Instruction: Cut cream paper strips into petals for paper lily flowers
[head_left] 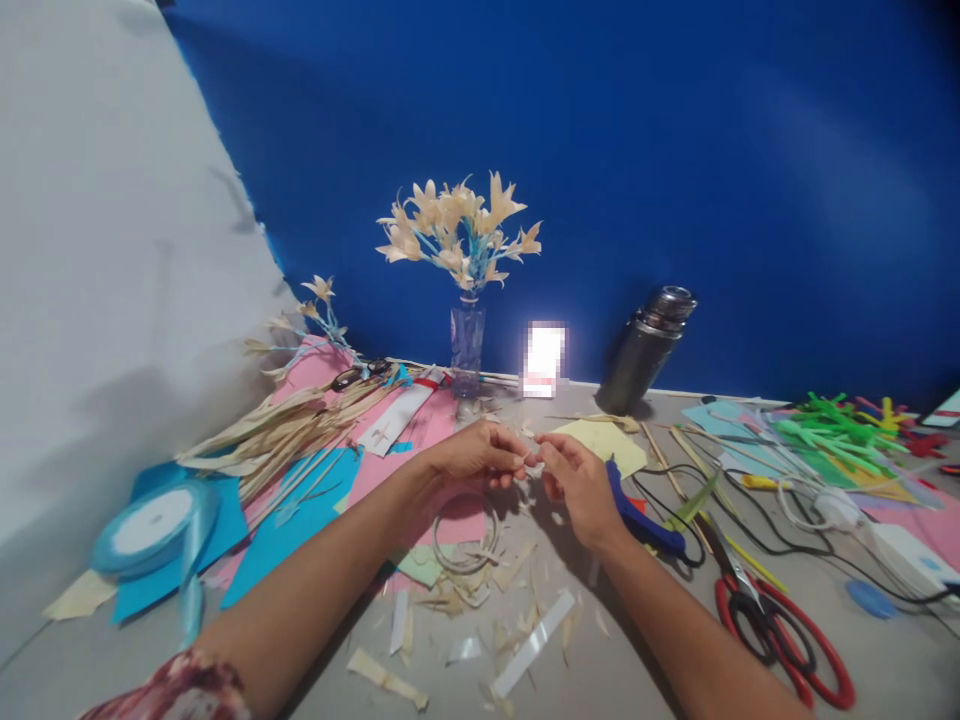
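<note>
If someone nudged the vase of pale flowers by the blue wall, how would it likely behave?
The see-through vase would probably tip rather easily, being tall and narrow beneath a much wider spread of flowers. The flowers themselves look thin and papery, so they are likely light and may crease or tear if gripped hard.

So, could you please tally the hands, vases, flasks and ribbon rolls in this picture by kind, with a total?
Hands: 2 (left hand and right hand)
Vases: 1 (clear vase holding pale flowers)
Flasks: 1 (dark flask)
Ribbon rolls: 1 (light blue ribbon roll)
Total: 5
</note>
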